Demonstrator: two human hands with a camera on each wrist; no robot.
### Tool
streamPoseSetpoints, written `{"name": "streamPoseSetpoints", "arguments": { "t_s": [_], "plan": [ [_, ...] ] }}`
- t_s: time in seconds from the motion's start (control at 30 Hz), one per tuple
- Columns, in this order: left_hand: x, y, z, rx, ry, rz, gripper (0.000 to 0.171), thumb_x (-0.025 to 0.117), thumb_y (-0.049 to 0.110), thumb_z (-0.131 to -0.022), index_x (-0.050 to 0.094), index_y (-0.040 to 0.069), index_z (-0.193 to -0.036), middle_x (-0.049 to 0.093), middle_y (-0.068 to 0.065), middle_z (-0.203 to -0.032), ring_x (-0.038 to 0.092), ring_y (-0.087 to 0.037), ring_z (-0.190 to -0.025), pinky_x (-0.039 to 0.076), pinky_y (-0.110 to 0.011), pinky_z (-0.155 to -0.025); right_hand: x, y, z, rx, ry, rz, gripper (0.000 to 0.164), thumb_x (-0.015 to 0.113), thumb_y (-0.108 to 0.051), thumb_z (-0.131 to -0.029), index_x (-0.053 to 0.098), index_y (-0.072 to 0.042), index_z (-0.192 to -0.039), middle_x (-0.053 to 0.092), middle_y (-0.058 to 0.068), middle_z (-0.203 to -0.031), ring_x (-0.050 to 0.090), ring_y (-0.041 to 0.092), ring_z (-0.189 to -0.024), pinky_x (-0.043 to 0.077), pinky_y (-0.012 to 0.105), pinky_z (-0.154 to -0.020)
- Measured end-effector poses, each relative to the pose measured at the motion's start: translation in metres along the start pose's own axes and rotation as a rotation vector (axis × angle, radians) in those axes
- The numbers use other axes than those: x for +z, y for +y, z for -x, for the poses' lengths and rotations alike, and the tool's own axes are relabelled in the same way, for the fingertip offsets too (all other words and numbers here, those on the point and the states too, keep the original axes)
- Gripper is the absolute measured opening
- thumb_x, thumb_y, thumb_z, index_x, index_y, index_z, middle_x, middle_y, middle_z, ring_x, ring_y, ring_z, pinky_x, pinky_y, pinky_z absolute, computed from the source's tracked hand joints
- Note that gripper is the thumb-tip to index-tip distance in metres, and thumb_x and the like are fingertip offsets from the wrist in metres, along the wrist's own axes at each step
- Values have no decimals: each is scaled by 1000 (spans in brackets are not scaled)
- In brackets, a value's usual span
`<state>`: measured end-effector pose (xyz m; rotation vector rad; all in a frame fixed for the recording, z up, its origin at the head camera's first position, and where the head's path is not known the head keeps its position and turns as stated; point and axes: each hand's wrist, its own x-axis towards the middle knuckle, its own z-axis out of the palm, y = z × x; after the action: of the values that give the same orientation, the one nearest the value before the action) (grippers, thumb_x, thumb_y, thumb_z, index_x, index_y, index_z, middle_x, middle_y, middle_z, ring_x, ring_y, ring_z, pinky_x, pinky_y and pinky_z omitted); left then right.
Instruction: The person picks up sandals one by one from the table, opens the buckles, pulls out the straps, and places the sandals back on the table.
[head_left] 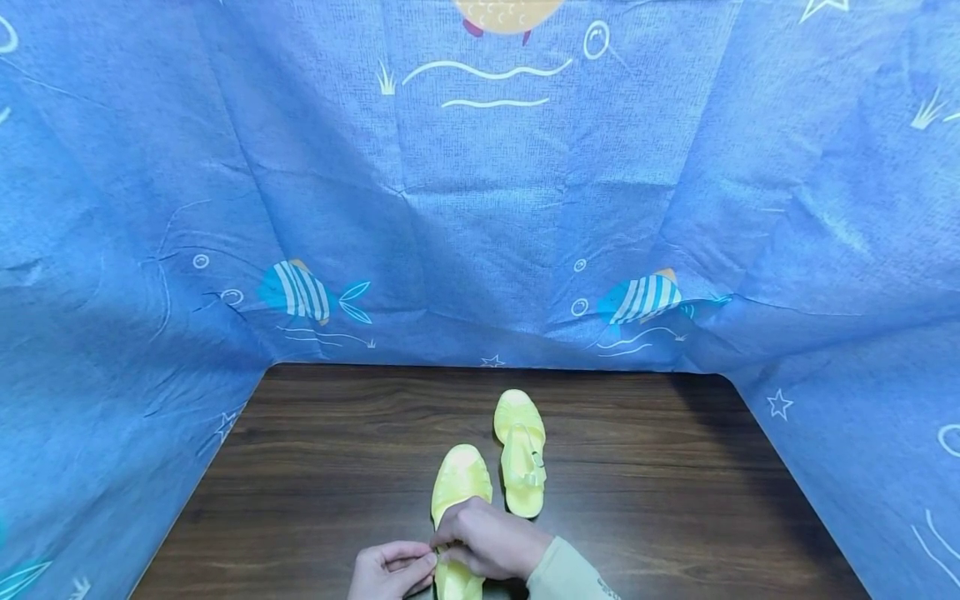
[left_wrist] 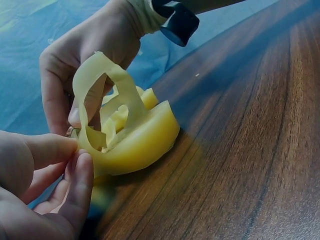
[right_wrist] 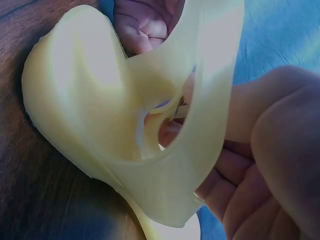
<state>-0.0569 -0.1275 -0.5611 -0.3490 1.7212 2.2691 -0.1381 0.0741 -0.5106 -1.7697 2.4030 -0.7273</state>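
Both hands are in at the near yellow jelly sandal point(head_left: 461, 477), low in the view! The left hand point(head_left: 390, 572) comes from the left, pinching at the sandal's side; the right hand point(head_left: 495, 535), pale sleeve point(head_left: 567, 573) at its wrist, arches across from the right, fingers down at that same spot. Farther forward, just beside, the far yellow jelly sandal point(head_left: 518, 457) sits toe-away on the dark wood-grain worktop point(head_left: 352, 450), striped fish point(head_left: 300, 292) swimming across the blue cloth point(head_left: 480, 217) behind.

Glossy plastic sandal point(head_left: 462, 477), wood-grained table point(head_left: 330, 458)
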Motion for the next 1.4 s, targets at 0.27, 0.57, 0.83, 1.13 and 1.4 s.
{"name": "streamPoseSetpoints", "arguments": {
  "t_s": [0.27,0.57,0.83,1.13,1.4],
  "plan": [
    [1,1,1,-24,15,1,11,80,-4,-85,78,-5,-96,78,-9,-83,74,-8,-73,62,-24,-71,1,3,1,-8,-16,-25,20,74,-7,-91,80,-12,-110,73,-11,-94,60,-8,-85,43,0,-80],
    [0,1,1,-18,21,-23,14,79,-6,-85,77,-9,-99,78,-9,-84,74,-9,-72,63,-24,-71,0,0,0,12,-1,-28,16,75,-8,-92,80,-11,-107,72,-11,-94,61,-8,-85,44,1,-79],
    [-2,1,2,-38,17,-32,15,83,-1,-84,78,-6,-98,78,-10,-84,74,-9,-73,62,-24,-71,0,-2,-1,25,-2,-20,17,75,-7,-88,81,-12,-104,72,-10,-89,58,-8,-80,42,-1,-76],
    [3,5,0,-5,28,-102,16,81,-4,-83,75,-11,-97,77,-11,-81,73,-10,-71,62,-25,-68,-2,-5,-1,24,14,0,15,76,-7,-87,81,-12,-101,73,-9,-88,58,-9,-80,43,0,-76],
    [3,11,2,-27,31,-70,15,81,-3,-84,76,-8,-97,78,-10,-82,74,-11,-71,63,-25,-69,1,-4,0,26,23,22,15,77,-9,-88,81,-13,-101,73,-9,-89,56,-10,-80,42,0,-76]
  ]
}}
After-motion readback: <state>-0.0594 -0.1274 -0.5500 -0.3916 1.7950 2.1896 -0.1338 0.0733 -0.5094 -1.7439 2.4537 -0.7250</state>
